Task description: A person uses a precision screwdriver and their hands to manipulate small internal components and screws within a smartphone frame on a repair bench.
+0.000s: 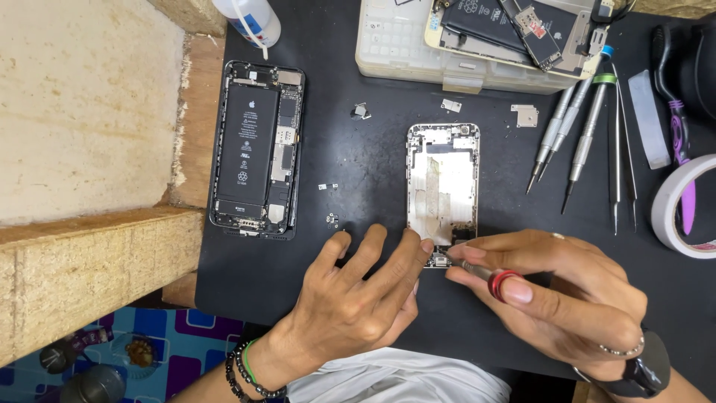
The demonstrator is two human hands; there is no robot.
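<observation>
A stripped silver phone housing (441, 179) lies face-up on the black mat (358, 172). My left hand (350, 298) rests on the mat with its fingertips pressing the housing's lower left corner. My right hand (552, 295) grips a small screwdriver with a red collar (488, 277). Its tip sits at the bottom edge of the housing.
An opened black phone with its battery showing (257, 149) lies to the left. Small screws and brackets (328, 186) dot the mat. Screwdrivers (567, 134) and tweezers (623, 149) lie to the right, beside a tape roll (671, 213). A parts box (418, 45) and a squeeze bottle (250, 19) stand at the back.
</observation>
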